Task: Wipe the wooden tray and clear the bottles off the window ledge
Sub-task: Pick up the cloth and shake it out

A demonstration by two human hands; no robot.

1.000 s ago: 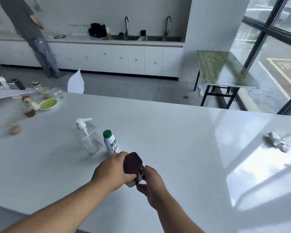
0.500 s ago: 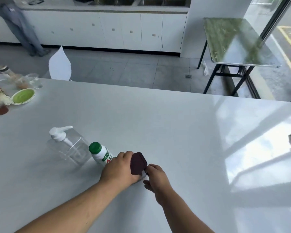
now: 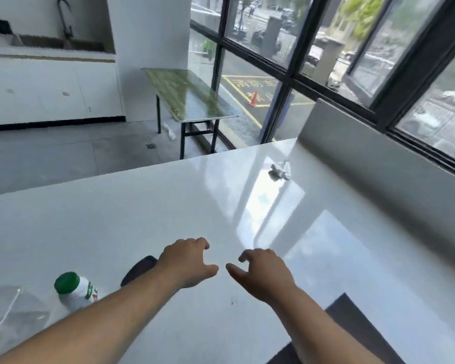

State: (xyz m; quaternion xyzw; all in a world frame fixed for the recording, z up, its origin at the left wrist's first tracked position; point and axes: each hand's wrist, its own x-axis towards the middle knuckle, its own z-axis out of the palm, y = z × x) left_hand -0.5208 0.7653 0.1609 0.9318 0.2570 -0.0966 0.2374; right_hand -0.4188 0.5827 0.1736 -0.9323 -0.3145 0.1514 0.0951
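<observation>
My left hand (image 3: pixel 188 261) and my right hand (image 3: pixel 263 271) hover over the white counter (image 3: pixel 147 219), both empty with fingers spread. A dark maroon-capped bottle (image 3: pixel 138 269) stands on the counter just behind my left wrist, partly hidden by it. Left of it is a small white bottle with a green cap (image 3: pixel 75 288). A clear pump bottle (image 3: pixel 0 311) sits at the far left edge, blurred. The grey window ledge (image 3: pixel 378 158) runs along the right under the black-framed window; no bottles show on it. No wooden tray is in view.
A crumpled white tissue (image 3: pixel 280 170) lies on the counter near the ledge. A green-topped folding table (image 3: pixel 189 98) stands on the floor beyond the counter. White cabinets with a sink line the far left wall. A dark surface (image 3: pixel 352 319) shows at the bottom right.
Both hands have let go of the maroon-capped bottle, which now stands on the counter. My view has swung right toward the window and ledge.
</observation>
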